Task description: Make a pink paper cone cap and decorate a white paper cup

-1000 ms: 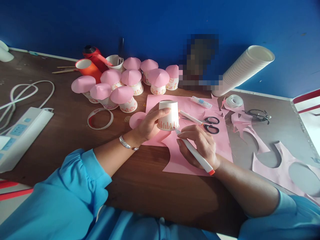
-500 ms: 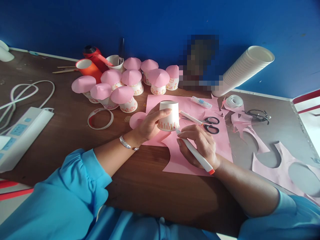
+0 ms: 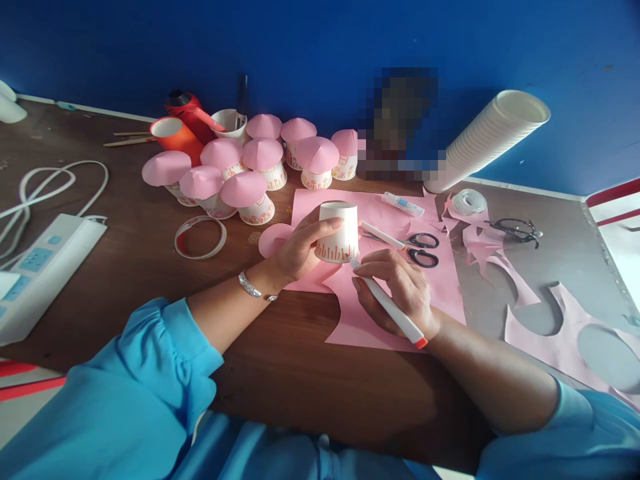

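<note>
Fingers of my left hand (image 3: pixel 306 245) are wrapped round an upside-down white paper cup (image 3: pixel 344 223), thumb on its side. Short orange and red strokes run round the cup's lower rim. In my right hand (image 3: pixel 404 288) is a white marker (image 3: pixel 393 310) with an orange end, its tip at the cup's lower edge. A second white pen (image 3: pixel 383 235) lies or is held just behind the cup; its near end is hidden. Pink paper (image 3: pixel 400 327) lies beneath both hands, with black-handled scissors (image 3: pixel 423 249) on it.
Several cups with pink cone roofs (image 3: pixel 244 189) stand at the back. Nearby are a tape ring (image 3: pixel 201 238), glue (image 3: pixel 403 204), a tall cup stack (image 3: pixel 487 140), glasses (image 3: pixel 515 231), paper scraps (image 3: pixel 533 330) and a power strip (image 3: pixel 53 273).
The marker and my right hand have shifted very slightly left along the cup's lower edge. My left hand keeps its hold on the cup.
</note>
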A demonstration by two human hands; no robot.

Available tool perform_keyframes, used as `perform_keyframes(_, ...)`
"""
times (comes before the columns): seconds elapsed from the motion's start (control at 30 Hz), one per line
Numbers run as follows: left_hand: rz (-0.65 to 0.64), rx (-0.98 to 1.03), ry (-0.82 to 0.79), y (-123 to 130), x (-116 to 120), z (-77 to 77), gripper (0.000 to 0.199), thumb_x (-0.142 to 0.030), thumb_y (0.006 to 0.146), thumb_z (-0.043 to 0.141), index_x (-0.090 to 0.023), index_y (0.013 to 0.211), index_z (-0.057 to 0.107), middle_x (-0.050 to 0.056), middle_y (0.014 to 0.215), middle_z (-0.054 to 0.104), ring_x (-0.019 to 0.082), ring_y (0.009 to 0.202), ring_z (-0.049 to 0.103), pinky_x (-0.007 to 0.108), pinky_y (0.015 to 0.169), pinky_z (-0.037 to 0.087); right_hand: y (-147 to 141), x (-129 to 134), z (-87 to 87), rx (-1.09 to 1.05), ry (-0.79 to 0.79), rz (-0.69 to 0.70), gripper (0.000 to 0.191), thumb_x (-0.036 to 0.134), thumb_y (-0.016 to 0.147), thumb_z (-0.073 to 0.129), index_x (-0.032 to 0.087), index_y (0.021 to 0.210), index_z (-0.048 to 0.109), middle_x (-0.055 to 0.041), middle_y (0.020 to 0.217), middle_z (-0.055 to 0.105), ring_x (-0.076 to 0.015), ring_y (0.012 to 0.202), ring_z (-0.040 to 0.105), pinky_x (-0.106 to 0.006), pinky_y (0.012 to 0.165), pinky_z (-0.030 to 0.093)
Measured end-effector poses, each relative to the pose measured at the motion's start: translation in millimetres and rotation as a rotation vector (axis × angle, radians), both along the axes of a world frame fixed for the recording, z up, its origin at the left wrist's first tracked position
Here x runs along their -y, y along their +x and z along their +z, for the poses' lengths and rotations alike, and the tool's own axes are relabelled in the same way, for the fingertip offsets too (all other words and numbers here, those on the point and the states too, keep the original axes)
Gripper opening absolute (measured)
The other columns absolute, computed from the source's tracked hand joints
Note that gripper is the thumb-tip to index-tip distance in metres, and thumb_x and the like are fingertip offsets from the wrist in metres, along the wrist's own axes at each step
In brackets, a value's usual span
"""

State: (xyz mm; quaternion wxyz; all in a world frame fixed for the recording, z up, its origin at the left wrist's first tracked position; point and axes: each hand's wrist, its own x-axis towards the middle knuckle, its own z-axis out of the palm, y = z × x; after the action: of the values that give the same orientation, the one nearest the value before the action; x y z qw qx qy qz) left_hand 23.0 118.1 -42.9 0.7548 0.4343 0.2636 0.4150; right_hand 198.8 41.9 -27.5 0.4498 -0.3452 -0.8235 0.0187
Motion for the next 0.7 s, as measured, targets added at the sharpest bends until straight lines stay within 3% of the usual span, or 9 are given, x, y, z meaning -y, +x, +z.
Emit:
perform_keyframes(0.13,0.009,-0.02,0.031,0.4,0.0,0.5,0.031,-0.048,0.079,0.072,-0.02,0.09,0.068,0.01,0.098,0.072,0.025,0.087,0.066,0.035,0.068,0.057,-0.6,0.0,0.4,0.007,-0.003,-0.009,0.019,0.007,0.091,0.061,0.021,0.104,0.057,-0.0024,0.081,0.066,-0.0151,0.068,0.067,-0.027,0.059,0.057)
perform_keyframes(0.47,0.033,-0.036,0.008,0.0,1.4,1.2,0.042,-0.051,0.08,0.073,-0.018,0.105,0.068,0.012,0.1,0.072,0.027,0.089,0.065,0.038,0.071,0.057,-1.7,0.3,1.5,0.014,0.003,-0.01,0.018,0.006,0.09,0.061,0.021,0.099,0.056,-0.0016,0.079,0.067,-0.0141,0.067,0.068,-0.026,0.058,0.057)
perform_keyframes(0.7,0.022,-0.031,-0.016,-0.7,2.1,2.1,0.039,-0.048,0.082,0.071,-0.019,0.108,0.068,0.012,0.105,0.072,0.029,0.094,0.066,0.038,0.07,0.058,-1.1,1.1,1.6,0.002,-0.023,0.019,0.019,0.005,0.089,0.061,0.021,0.099,0.056,-0.002,0.079,0.065,-0.0142,0.068,0.069,-0.026,0.058,0.057)
